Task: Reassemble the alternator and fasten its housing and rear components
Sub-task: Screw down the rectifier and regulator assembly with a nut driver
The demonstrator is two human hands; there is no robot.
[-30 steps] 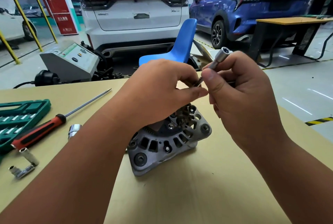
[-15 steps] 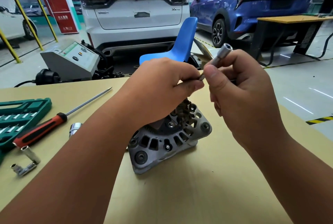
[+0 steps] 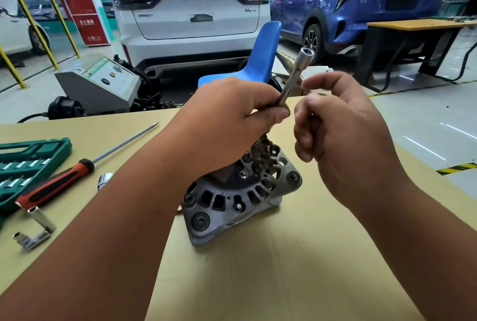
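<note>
The grey alternator [image 3: 227,207] stands on the tan table [image 3: 284,269], its rear end facing up, with a brownish part [image 3: 260,153] sticking out of the top. Above it, my left hand [image 3: 227,124] pinches the lower end of a long silver socket extension [image 3: 296,72], which tilts up and to the right. My right hand [image 3: 343,134] hovers just right of the tool with fingers loosely curled and holds nothing. The tool's lower tip is hidden by my left fingers.
A red-and-black screwdriver [image 3: 54,186] lies at the left beside a green socket case [image 3: 28,163]. A loose socket [image 3: 104,181] and an L-shaped socket piece [image 3: 36,230] lie nearby. Past the table's far edge stand a blue chair [image 3: 260,57] and parked cars.
My right hand has let go of the socket extension and moved slightly right. My left hand now holds the tool alone, and the tool stands more upright.
</note>
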